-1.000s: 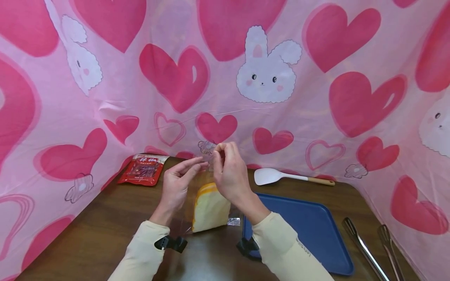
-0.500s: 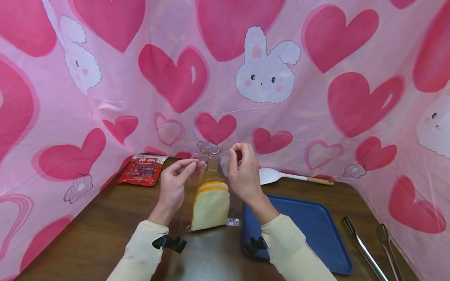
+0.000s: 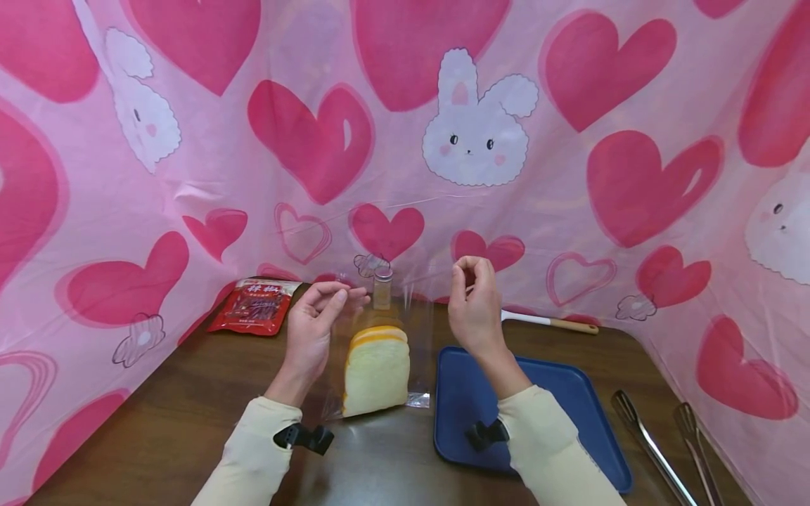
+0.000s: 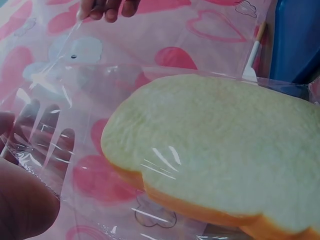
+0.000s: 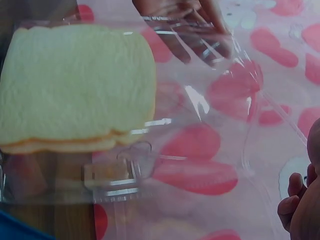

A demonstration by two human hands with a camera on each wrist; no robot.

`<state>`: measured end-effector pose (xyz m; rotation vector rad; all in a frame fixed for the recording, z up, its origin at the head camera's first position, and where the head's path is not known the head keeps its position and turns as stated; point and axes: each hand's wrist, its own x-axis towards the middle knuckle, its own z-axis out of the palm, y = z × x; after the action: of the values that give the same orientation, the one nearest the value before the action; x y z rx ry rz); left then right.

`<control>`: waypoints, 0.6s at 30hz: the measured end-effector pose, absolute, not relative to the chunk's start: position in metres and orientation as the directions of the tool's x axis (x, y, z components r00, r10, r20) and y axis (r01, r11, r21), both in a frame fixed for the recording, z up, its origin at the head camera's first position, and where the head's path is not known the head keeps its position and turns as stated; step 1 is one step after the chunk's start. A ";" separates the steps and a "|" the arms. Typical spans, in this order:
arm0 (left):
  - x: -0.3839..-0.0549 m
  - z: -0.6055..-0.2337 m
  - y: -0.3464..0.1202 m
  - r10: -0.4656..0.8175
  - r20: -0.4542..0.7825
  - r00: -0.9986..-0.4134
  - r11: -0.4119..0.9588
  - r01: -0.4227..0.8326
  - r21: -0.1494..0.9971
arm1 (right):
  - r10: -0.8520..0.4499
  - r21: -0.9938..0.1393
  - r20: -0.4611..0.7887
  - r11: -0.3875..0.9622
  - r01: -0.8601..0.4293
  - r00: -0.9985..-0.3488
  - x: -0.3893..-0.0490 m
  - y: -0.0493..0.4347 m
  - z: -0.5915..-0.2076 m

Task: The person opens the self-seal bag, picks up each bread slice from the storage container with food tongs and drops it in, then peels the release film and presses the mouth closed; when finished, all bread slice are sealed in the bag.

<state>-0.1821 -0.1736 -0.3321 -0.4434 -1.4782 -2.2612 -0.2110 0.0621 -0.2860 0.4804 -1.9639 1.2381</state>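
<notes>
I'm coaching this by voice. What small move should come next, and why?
Perhaps draw the right hand gently outward while the left hand steadies the clear bag: the bread sits inside, and the right hand pinches a strand of film stretched from the bag.

- Two hands: one left hand (image 3: pixel 310 329), one right hand (image 3: pixel 477 313).
- Two black wrist straps (image 3: pixel 304 437): one left, one right.
- One clear bag (image 3: pixel 418 400), between the hands.
- At least two bread slices (image 3: pixel 376 376), in the bag.
- One red packet (image 3: pixel 256 308), far left.
- One jar (image 3: pixel 382 292), far side.
- One spatula (image 3: pixel 574 325), far right.
- One tray (image 3: pixel 550 400), right.
- Two metal utensils (image 3: pixel 661 458), near right.
- Three printed rabbits (image 3: pixel 474 153): left, far and right.
- One table (image 3: pixel 373 457).
</notes>
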 end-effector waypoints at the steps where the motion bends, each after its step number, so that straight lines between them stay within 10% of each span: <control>1: -0.182 -0.332 -0.174 -0.156 0.470 -0.869 -0.359 0.493 0.793 | 0.081 -0.611 0.752 0.458 -0.646 -0.654 -0.211 0.065 -0.286; 18: -0.184 -0.335 -0.178 -0.152 0.489 -0.859 -0.333 0.510 0.793 | 0.181 -0.647 0.725 0.507 -0.569 -0.664 -0.219 0.119 -0.280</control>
<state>-0.1843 -0.1780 -0.3354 -0.4629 -1.5016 -2.2259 -0.2192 0.1188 -0.2797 0.3185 -1.9706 1.2211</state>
